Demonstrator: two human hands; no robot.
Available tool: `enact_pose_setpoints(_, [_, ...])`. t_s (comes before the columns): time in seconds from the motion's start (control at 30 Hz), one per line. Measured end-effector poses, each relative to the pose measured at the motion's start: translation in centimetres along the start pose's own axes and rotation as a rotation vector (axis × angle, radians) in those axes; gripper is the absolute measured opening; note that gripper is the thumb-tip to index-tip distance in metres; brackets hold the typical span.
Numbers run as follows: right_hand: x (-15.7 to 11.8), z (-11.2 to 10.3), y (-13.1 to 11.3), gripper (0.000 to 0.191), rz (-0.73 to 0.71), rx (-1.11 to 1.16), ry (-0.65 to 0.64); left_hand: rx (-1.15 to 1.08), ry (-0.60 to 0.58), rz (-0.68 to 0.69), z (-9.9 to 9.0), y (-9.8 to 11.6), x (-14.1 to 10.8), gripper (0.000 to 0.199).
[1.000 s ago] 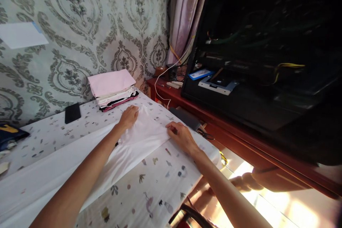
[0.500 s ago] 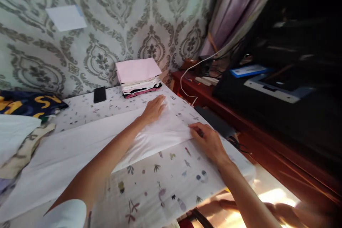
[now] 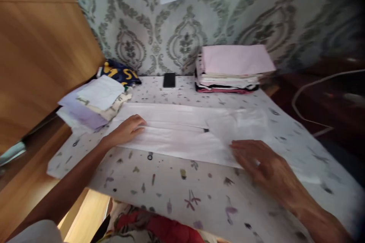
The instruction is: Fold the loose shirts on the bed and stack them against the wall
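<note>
Curled fingers of the left hand were laid at the left end of the white cloth; whether it was pinched could not be told, nor for the blurred right hand, held at its near edge. Broad room was left along the printed table cover before it; behind, the phone and folded stack were kept apart.
</note>
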State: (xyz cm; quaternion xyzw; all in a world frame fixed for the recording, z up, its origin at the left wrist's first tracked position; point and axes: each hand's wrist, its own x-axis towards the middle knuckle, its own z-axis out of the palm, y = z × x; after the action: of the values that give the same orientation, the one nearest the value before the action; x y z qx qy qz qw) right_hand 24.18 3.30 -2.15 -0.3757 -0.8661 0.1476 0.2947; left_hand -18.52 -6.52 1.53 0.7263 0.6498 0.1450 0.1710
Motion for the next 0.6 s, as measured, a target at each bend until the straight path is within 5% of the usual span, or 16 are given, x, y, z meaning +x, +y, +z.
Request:
enact_pose_setpoints(0.13, [4.6,4.6,-4.4,0.025,-0.268,0.084,-0.183,0.095,0.049,-0.098,-1.3,-4.0,-4.2,0.034])
enact_pose_setpoints(0.3, [8.3,9.9,-10.3,0.024,-0.407,0.120,-0.384,0.088,0.128,-0.188,-2.4,-8.1,-5.6,0.029])
enact_pose_setpoints(0.6, [10.3,14.6,-14.3,0.031,-0.371,0.060,-0.388,-0.002,0.279,-0.310,-2.5,-8.0,-5.2,0.013])
